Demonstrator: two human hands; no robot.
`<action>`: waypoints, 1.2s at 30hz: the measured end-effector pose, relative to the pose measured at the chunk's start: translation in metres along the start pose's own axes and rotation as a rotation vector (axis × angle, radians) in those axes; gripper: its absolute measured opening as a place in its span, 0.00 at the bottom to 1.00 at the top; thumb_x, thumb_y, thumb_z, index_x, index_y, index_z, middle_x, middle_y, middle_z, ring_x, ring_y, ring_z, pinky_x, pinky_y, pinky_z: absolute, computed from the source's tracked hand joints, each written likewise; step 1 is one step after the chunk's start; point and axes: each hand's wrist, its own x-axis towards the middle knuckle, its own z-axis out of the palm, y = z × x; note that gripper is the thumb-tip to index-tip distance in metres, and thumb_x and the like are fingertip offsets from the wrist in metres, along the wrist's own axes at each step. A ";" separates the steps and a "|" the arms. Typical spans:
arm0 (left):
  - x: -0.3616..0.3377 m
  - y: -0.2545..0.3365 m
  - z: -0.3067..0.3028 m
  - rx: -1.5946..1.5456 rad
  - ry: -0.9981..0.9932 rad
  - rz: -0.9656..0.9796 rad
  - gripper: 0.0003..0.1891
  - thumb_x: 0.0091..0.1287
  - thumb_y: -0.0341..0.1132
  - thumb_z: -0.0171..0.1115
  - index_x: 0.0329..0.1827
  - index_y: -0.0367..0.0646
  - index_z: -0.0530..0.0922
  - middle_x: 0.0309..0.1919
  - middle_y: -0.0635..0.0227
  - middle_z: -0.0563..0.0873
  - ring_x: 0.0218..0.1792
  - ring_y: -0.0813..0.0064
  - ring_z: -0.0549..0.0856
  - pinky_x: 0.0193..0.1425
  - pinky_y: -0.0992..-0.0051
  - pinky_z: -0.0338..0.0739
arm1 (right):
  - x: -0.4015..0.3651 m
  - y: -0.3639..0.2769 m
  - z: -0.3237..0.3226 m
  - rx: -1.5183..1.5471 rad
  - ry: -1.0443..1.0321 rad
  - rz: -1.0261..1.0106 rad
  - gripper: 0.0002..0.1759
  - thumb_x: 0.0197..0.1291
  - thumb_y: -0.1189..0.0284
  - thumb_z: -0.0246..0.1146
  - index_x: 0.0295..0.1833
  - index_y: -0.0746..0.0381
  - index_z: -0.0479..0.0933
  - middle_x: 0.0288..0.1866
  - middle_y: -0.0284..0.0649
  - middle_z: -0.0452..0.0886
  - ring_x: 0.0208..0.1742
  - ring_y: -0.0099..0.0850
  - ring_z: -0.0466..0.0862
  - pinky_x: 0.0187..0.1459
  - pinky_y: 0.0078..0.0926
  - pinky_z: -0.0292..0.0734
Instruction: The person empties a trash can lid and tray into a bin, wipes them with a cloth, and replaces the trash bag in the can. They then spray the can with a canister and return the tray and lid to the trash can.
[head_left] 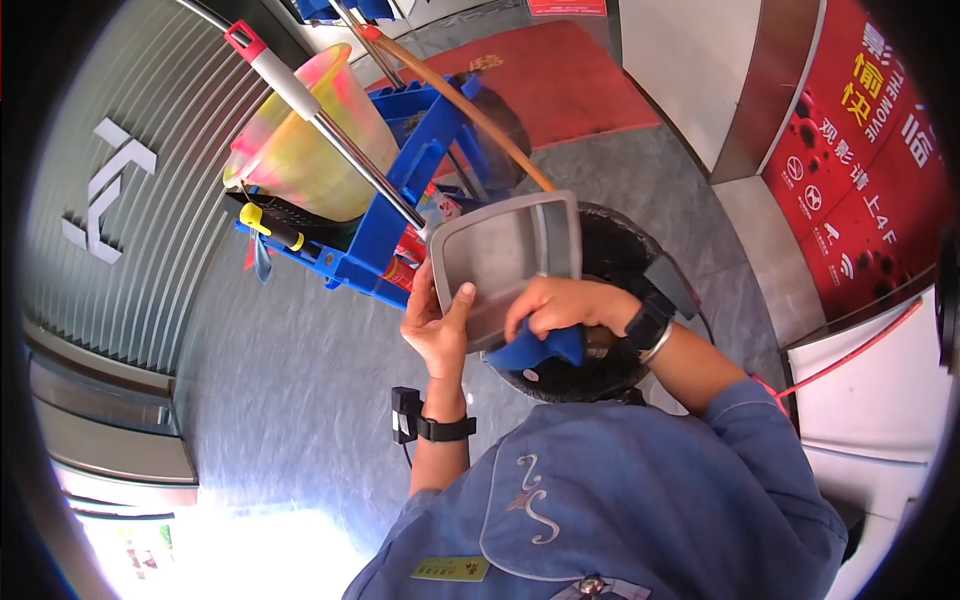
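My left hand (pixel 438 322) grips the near edge of a grey rectangular bin lid (pixel 500 250), thumb on its upper face, holding it tilted over a black round bin (pixel 610 260). My right hand (pixel 565 305) presses a blue cloth (pixel 540 350) against the lid's lower right edge. Both wrists wear black bands, and the right arm is in a blue sleeve.
A blue cleaning cart (pixel 400 190) stands just beyond the lid, carrying a yellow-pink bucket (pixel 300 150), a metal mop handle (pixel 330 130) and a yellow-handled tool (pixel 270 228). A red mat (pixel 560 80) lies farther off. A red poster wall (pixel 870 150) is at right, a ribbed grey wall (pixel 120 200) at left.
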 end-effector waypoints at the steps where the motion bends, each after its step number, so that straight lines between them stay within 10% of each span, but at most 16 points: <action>1: 0.003 -0.002 -0.002 0.049 0.010 0.039 0.25 0.51 0.21 0.64 0.54 0.32 0.70 0.38 0.64 0.81 0.37 0.79 0.79 0.42 0.81 0.73 | -0.010 0.014 -0.008 0.046 0.041 -0.070 0.19 0.34 0.78 0.54 0.38 0.68 0.78 0.26 0.39 0.78 0.26 0.21 0.74 0.29 0.17 0.70; 2: 0.006 -0.005 -0.005 0.083 0.028 0.053 0.25 0.50 0.21 0.65 0.54 0.32 0.70 0.37 0.65 0.81 0.36 0.80 0.79 0.41 0.82 0.73 | -0.024 0.020 -0.018 -0.022 0.126 -0.134 0.20 0.34 0.79 0.54 0.40 0.69 0.78 0.28 0.40 0.79 0.28 0.23 0.75 0.31 0.17 0.70; 5: 0.006 -0.006 -0.011 0.095 0.098 0.087 0.25 0.49 0.22 0.66 0.53 0.33 0.71 0.32 0.70 0.80 0.32 0.85 0.77 0.37 0.84 0.72 | -0.059 0.073 -0.027 1.007 0.529 0.023 0.15 0.39 0.81 0.54 0.37 0.68 0.78 0.29 0.44 0.80 0.36 0.36 0.81 0.36 0.26 0.75; 8: 0.002 -0.007 -0.009 0.095 0.108 0.076 0.25 0.49 0.22 0.66 0.52 0.33 0.71 0.33 0.70 0.80 0.32 0.85 0.77 0.37 0.85 0.71 | -0.083 0.133 -0.014 -1.188 0.489 0.613 0.11 0.40 0.74 0.56 0.33 0.59 0.77 0.24 0.48 0.78 0.30 0.46 0.79 0.32 0.40 0.75; 13: -0.006 -0.017 -0.006 0.137 0.064 0.074 0.25 0.49 0.21 0.66 0.53 0.34 0.71 0.32 0.71 0.79 0.32 0.85 0.76 0.37 0.85 0.71 | -0.057 0.085 -0.008 -0.593 1.074 0.251 0.11 0.44 0.73 0.55 0.34 0.64 0.77 0.27 0.46 0.80 0.30 0.41 0.80 0.33 0.34 0.74; 18: -0.011 -0.010 0.004 0.043 0.033 0.032 0.25 0.50 0.21 0.66 0.54 0.33 0.70 0.32 0.71 0.79 0.33 0.85 0.76 0.38 0.84 0.71 | -0.021 0.037 -0.005 -0.045 0.930 -0.283 0.16 0.45 0.78 0.57 0.44 0.67 0.75 0.30 0.35 0.78 0.32 0.19 0.74 0.35 0.17 0.71; 22: -0.019 -0.004 0.013 -0.046 -0.017 -0.001 0.26 0.51 0.21 0.64 0.55 0.33 0.69 0.38 0.67 0.80 0.38 0.82 0.77 0.43 0.82 0.71 | 0.010 0.005 0.030 0.050 0.571 -0.085 0.22 0.47 0.81 0.51 0.52 0.66 0.70 0.39 0.43 0.78 0.39 0.28 0.78 0.41 0.23 0.72; 24: -0.020 0.005 0.010 -0.082 -0.029 -0.015 0.26 0.52 0.21 0.64 0.56 0.32 0.68 0.42 0.65 0.79 0.41 0.80 0.77 0.46 0.81 0.71 | 0.027 0.017 0.054 -0.135 0.614 -0.414 0.24 0.46 0.83 0.49 0.53 0.66 0.69 0.40 0.51 0.78 0.41 0.39 0.80 0.44 0.31 0.72; 28: -0.023 0.017 0.000 -0.111 -0.032 -0.008 0.25 0.53 0.23 0.62 0.56 0.31 0.68 0.46 0.61 0.78 0.44 0.77 0.77 0.49 0.79 0.71 | 0.022 0.013 0.050 -0.342 0.395 -0.187 0.19 0.46 0.79 0.51 0.48 0.63 0.72 0.41 0.52 0.78 0.42 0.49 0.78 0.43 0.36 0.71; 36: -0.031 0.030 -0.011 -0.109 0.041 -0.056 0.25 0.52 0.22 0.63 0.55 0.30 0.68 0.45 0.61 0.79 0.44 0.77 0.78 0.49 0.78 0.71 | -0.013 0.029 0.027 -1.081 0.484 -0.061 0.12 0.49 0.72 0.54 0.39 0.51 0.79 0.38 0.42 0.75 0.46 0.37 0.72 0.41 0.35 0.69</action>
